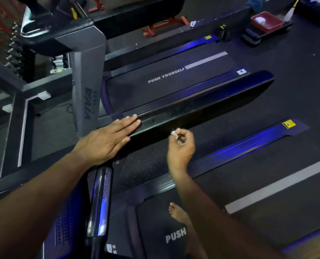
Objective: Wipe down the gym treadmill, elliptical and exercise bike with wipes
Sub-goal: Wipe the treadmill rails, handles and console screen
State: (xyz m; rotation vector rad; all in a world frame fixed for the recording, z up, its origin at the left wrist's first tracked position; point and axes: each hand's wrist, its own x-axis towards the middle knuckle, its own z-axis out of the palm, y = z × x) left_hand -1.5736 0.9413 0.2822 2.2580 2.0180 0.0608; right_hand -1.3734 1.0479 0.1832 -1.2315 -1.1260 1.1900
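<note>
The left hand (106, 142) lies flat on the near end of the treadmill's black handrail (202, 107), fingers straight and close together, tips pointing toward two o'clock along the bar. Nothing is gripped; the palm simply rests there and braces.

The rail's long axis runs from about eight o'clock, under that palm, up to two o'clock, where its rounded end hangs over the neighbouring belt (174, 75) printed PUSH YOURSELF. It reads as rigid, fixed and smooth — likely a little slick once damp — so it needs steadying, not lifting.

At three o'clock from the left hand, the right hand (181, 146) pinches a small wad of white wipe (175, 132) between thumb and fingertips, the other fingers curled in. The wipe sits just below the rail's near edge; whether it touches the surface I cannot tell. It looks soft, light, crumpled small and easily torn — best held bunched as now, or opened out to cover more rail per stroke, drawn along the bar's length toward two o'clock.
</note>
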